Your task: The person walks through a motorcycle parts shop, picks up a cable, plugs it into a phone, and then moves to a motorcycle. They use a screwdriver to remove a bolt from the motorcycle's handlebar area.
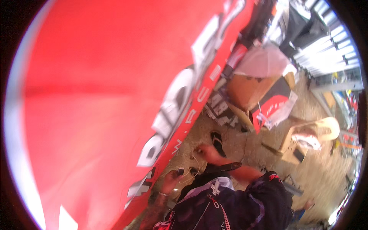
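My left hand (170, 181), with a bracelet at the wrist, is closed around a small dark block (181, 171) with a pale edge; its exact kind is too small to tell. A thin pale cable (198, 171) loops between my two hands. Farther forward and to the right, my right hand (206, 152) is closed at the cable's upper end, its fingers slightly blurred. A large red banner (92, 115) with white and grey lettering fills the left side, close by my left hand and forearm.
A cardboard box (249, 91) stands beyond my hands, with red, black and white printed sheeting (276, 107) against it. At the right is a beige plastic chair (326, 128) with a white cloth (306, 140) on it. My dark shoe (217, 142) is on the tan floor (326, 180).
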`<state>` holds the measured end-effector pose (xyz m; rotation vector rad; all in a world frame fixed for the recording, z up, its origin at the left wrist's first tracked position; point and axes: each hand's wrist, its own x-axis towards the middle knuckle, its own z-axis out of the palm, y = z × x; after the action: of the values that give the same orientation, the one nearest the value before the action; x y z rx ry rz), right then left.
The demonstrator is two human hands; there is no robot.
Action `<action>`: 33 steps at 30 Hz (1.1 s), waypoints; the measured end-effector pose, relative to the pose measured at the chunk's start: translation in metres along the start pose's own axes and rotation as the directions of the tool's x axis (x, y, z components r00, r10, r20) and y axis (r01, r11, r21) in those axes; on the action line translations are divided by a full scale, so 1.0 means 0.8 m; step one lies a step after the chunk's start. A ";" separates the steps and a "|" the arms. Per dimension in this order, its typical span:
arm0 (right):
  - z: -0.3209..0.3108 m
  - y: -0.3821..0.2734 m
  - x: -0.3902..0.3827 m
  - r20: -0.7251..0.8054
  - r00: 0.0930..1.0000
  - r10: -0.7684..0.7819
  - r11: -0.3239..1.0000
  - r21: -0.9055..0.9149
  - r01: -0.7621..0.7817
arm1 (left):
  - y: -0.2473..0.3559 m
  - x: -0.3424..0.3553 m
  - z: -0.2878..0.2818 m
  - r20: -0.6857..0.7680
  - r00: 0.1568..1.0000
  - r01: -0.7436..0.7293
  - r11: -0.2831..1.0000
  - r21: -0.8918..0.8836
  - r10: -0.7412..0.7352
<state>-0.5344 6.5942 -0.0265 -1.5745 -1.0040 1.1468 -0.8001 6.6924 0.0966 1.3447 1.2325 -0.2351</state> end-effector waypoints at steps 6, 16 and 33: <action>0.090 -0.153 -0.011 0.480 0.791 -0.379 0.842 -0.176 0.510 | -0.062 -0.112 -0.042 -0.189 0.979 -0.086 0.994 -0.075 0.070; 0.231 -0.355 -0.063 0.386 0.752 -0.534 0.717 -0.264 0.645 | -0.273 -0.265 -0.093 -0.364 0.911 -0.324 0.881 -0.345 0.193; 0.133 -0.623 0.003 0.059 0.735 -0.675 0.409 -0.800 0.439 | -0.417 -0.409 -0.060 -0.653 0.757 -0.476 0.699 -0.534 0.017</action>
<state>-0.6840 6.7425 0.4378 -1.7128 -1.8087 -0.0812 -1.2075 6.4682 0.1594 0.9181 1.4207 0.8779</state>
